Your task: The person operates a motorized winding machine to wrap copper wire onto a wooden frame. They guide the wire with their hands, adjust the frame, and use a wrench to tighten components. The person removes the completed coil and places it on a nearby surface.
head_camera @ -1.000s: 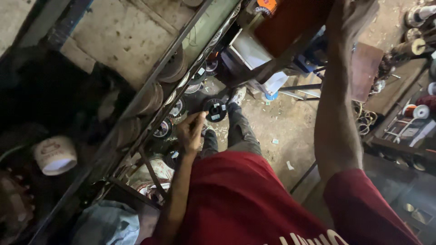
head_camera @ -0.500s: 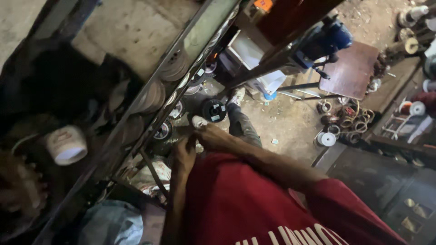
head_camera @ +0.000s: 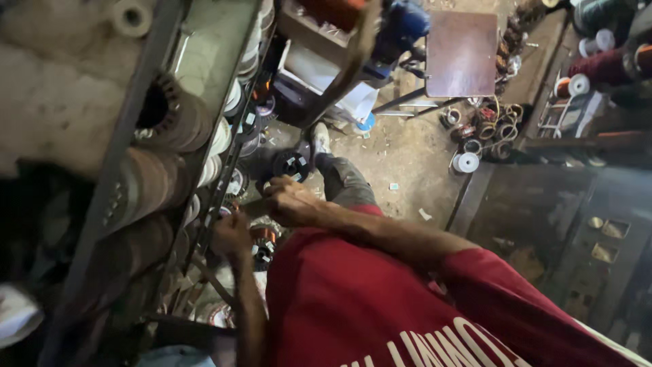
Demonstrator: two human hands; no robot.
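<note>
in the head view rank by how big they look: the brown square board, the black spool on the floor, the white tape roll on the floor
1. brown square board, clearly largest.
2. black spool, by the shoe.
3. white tape roll, a bit smaller than the spool.
All three lie at about floor level, so nearness hardly skews the order, though the last two are close.

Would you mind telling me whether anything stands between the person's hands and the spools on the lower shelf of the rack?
Nothing visible does. The left hand and right hand are both already at the rack's lower shelf edge, among the spools. Whether either hand grips anything is too blurred to tell.
</note>
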